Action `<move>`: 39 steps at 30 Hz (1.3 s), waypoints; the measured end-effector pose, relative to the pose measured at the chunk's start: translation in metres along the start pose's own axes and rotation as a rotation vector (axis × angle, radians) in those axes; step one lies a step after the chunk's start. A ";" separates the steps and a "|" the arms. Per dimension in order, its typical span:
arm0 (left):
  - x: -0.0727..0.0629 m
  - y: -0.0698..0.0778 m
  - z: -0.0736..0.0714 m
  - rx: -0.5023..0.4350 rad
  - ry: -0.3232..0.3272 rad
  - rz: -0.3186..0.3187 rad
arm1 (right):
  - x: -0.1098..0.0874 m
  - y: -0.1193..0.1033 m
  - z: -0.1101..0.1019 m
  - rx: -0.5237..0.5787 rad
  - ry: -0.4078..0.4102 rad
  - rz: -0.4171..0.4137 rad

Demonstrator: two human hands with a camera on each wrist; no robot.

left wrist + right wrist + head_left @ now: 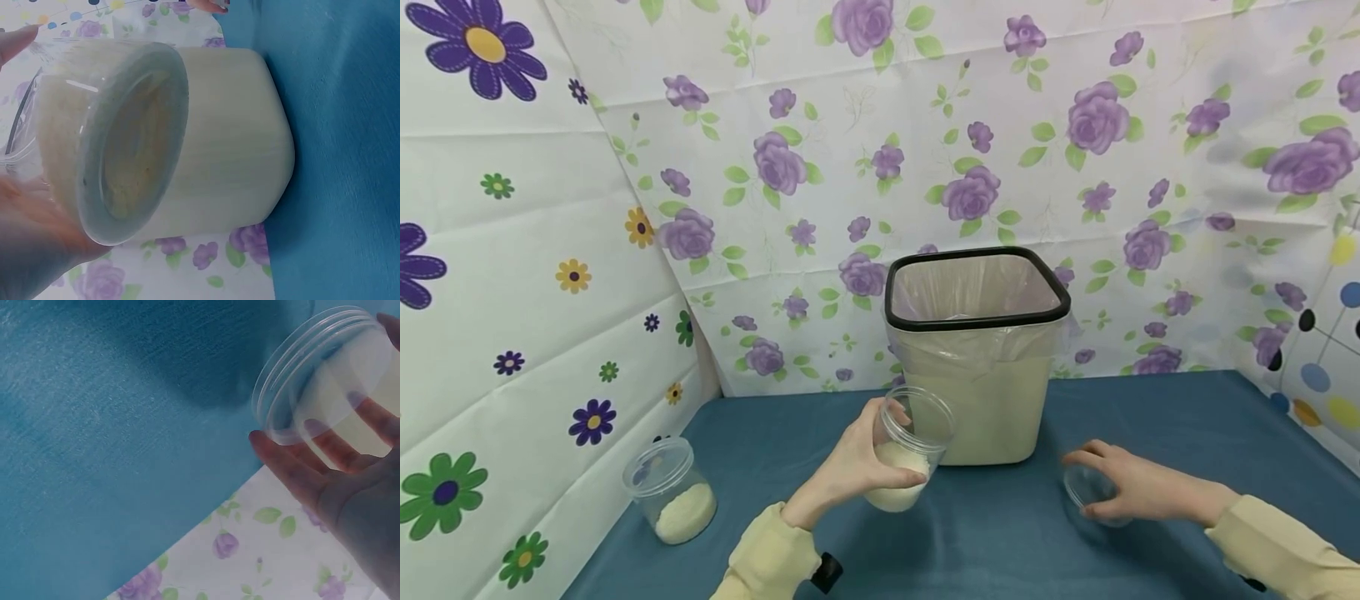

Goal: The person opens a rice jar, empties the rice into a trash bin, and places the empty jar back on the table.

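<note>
My left hand (857, 462) grips a clear plastic jar (913, 454), thumb on the near side, holding it tilted above the table in front of the bin. Pale cream, fine-looking contents fill the jar's lower part, and its threaded mouth is uncovered. In the left wrist view the round base of the jar (140, 144) faces the camera. Over to the right, my right hand (1138, 483) holds a clear round plastic lid (1084, 487) by its edge, low over the table. The right wrist view shows the lid's ridged rim (281, 381) with fingers curled round it.
A cream bin (992, 400) with a black rim and a clear liner stands at the back, between the hands. Another clear lidded jar (677, 496) with pale contents leans at the left on the blue tablecloth (1000, 542). Flowered sheets (820, 225) hang behind and beside the table.
</note>
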State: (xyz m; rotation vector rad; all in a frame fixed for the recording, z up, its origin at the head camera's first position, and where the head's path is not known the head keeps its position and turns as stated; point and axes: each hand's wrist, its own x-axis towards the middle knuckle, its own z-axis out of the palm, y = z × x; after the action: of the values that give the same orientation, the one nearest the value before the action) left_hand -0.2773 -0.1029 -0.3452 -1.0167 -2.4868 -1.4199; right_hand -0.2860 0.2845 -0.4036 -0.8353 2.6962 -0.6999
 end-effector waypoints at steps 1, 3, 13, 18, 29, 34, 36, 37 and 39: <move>0.000 0.000 -0.001 0.004 0.003 0.000 | 0.000 0.000 0.000 0.005 -0.005 0.006; 0.000 0.001 -0.003 0.017 0.010 0.007 | 0.000 0.001 0.001 0.015 -0.010 0.014; -0.002 0.004 -0.018 0.012 0.063 0.027 | 0.000 0.007 0.005 0.025 -0.022 0.051; -0.004 0.006 -0.027 0.010 0.094 0.009 | 0.001 0.009 0.007 0.026 -0.028 0.072; -0.007 0.032 -0.046 0.014 0.158 -0.013 | 0.002 0.010 0.011 -0.021 -0.040 0.089; -0.008 0.049 -0.053 0.002 0.160 -0.047 | 0.002 0.011 0.012 -0.031 -0.042 0.082; -0.008 0.051 -0.055 0.008 0.163 -0.052 | 0.003 0.012 0.013 -0.035 -0.043 0.082; -0.008 0.051 -0.056 0.013 0.165 -0.052 | 0.003 0.012 0.013 -0.037 -0.045 0.084; -0.007 0.051 -0.057 0.018 0.169 -0.042 | 0.003 0.012 0.014 -0.037 -0.049 0.086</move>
State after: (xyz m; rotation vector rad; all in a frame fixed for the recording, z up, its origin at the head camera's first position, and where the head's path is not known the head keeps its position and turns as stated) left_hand -0.2546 -0.1351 -0.2791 -0.8095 -2.4085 -1.4284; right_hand -0.2895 0.2864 -0.4218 -0.7295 2.6907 -0.6051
